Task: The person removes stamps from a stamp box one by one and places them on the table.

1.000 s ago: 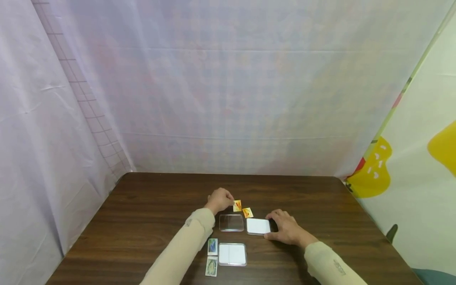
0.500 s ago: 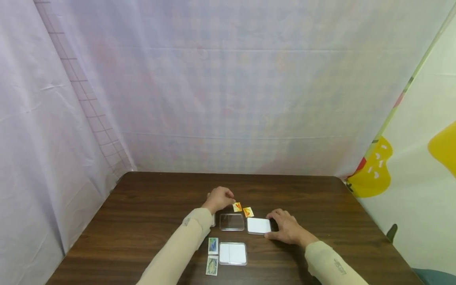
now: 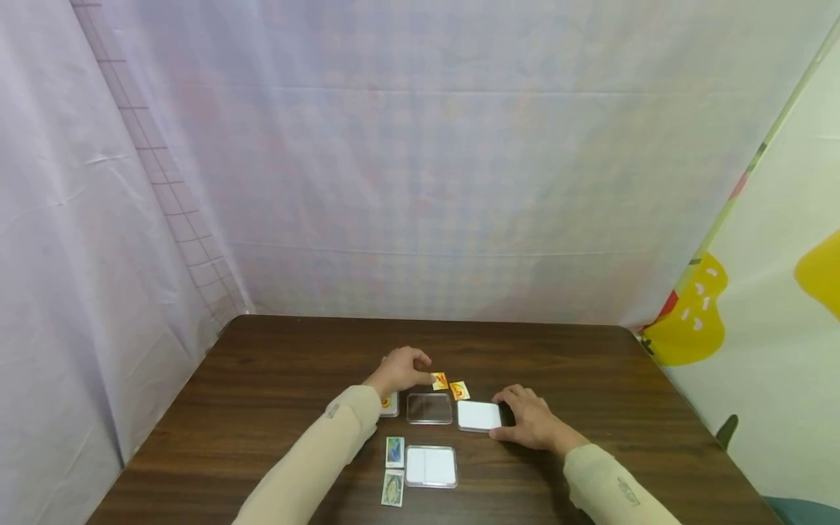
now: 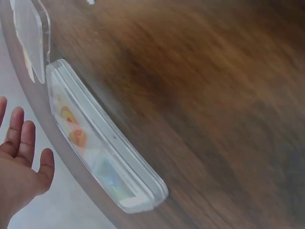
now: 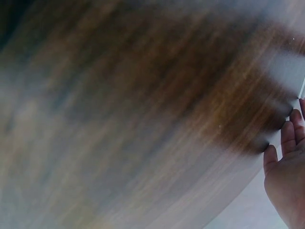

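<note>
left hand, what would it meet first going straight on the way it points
The left hand would most likely meet the nearer small orange card first; it lies very close, and whether they touch is unclear.

A brown table (image 3: 558,364) bears clear cases (image 3: 431,467) and picture cards (image 3: 394,452).

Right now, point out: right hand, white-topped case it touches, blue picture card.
Right hand (image 3: 529,421), head view: back of hand.
White-topped case (image 3: 477,415), head view: top face.
Blue picture card (image 3: 395,451), head view: printed middle.
</note>
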A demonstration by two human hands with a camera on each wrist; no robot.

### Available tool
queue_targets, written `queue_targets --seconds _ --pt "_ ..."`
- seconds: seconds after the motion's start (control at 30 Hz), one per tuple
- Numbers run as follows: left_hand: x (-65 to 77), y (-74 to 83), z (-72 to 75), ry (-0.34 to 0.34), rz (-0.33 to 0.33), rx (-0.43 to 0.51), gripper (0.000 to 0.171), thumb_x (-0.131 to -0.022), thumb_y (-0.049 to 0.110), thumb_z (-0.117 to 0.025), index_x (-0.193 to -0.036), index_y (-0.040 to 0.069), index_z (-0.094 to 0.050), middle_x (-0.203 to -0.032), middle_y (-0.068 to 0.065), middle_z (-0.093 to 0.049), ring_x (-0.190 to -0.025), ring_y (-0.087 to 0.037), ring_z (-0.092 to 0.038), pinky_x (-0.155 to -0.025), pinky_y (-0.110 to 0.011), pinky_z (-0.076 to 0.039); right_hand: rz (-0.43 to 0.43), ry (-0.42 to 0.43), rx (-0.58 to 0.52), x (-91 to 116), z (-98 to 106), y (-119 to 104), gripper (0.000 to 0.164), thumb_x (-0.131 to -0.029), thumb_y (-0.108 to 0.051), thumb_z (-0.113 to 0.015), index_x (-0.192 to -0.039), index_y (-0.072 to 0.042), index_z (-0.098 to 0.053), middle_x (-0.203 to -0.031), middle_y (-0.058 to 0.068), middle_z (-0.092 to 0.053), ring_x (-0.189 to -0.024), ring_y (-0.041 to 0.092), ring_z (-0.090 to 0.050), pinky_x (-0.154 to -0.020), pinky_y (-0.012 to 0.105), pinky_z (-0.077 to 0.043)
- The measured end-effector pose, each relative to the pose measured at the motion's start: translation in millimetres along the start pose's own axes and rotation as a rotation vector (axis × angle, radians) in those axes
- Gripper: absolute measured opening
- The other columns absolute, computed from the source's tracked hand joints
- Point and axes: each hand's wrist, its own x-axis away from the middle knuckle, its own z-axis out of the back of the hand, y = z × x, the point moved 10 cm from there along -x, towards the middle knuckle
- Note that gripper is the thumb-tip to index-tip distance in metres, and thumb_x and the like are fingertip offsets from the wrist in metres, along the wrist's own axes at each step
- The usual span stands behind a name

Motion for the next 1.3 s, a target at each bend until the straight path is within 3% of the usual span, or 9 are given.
queue_targets --seconds 0.47,0.93,1.07,1.2,1.3 --pt "19.5 -12.4 -0.8 -0.078 -0.015 -0.028 0.05 -0.084 0.037 -0.079 -0.123 0.008 -0.066 -0.114 -0.005 -0.061 -0.112 -0.027 -0.052 -0.106 -0.056 -0.028 -0.001 -0.004 -0.001 -0.2 0.0 -1.2 0.058 -0.077 -0.044 -0.082 -0.119 -0.011 -0.06 -0.125 0.014 -0.054 -0.119 0.038 -0.047 -0.095 0.062 -0.037" --pt "38.8 -8.1 -7.1 -0.088 -0.12 -0.154 0.062 -0.077 0.045 -0.083 -0.123 0.008 -0.066 -0.116 -0.004 -0.063 -0.111 -0.025 -0.054 -0.101 -0.049 -0.032 0.0 -0.005 -0.004 0.4 0.7 -1.1 0.058 -0.077 -0.043 -0.083 -0.119 -0.011 -0.06 -0.126 0.015 -0.053 -0.12 0.039 -0.046 -0.096 0.063 -0.036" --pt "41.0 -8.9 -11.7 -0.107 -0.112 -0.182 0.064 -0.075 0.048 -0.083 -0.125 0.01 -0.065 -0.115 -0.001 -0.062 -0.111 -0.022 -0.053 -0.101 -0.047 -0.032 0.0 -0.004 -0.004 0.5 0.7 -0.9 0.058 -0.076 -0.043 -0.083 -0.119 -0.011 -0.06 -0.126 0.015 -0.053 -0.12 0.039 -0.047 -0.096 0.063 -0.037" --pt "42.3 -14.8 -15.5 -0.121 -0.066 -0.205 0.068 -0.072 0.053 -0.084 -0.125 0.015 -0.065 -0.115 0.003 -0.06 -0.11 -0.022 -0.05 -0.095 -0.052 -0.039 -0.004 -0.009 -0.008 0.5 0.2 -0.6 0.058 -0.077 -0.043 -0.083 -0.119 -0.011 -0.06 -0.126 0.015 -0.053 -0.12 0.039 -0.046 -0.096 0.062 -0.036" --pt "43.2 -15.1 -17.6 -0.121 -0.078 -0.229 0.069 -0.07 0.054 -0.084 -0.125 0.015 -0.066 -0.113 0.003 -0.06 -0.107 -0.021 -0.049 -0.094 -0.05 -0.039 -0.006 -0.012 -0.01 0.5 -0.2 -0.6 0.058 -0.077 -0.043 -0.083 -0.119 -0.011 -0.06 -0.126 0.015 -0.053 -0.12 0.039 -0.046 -0.096 0.062 -0.036"
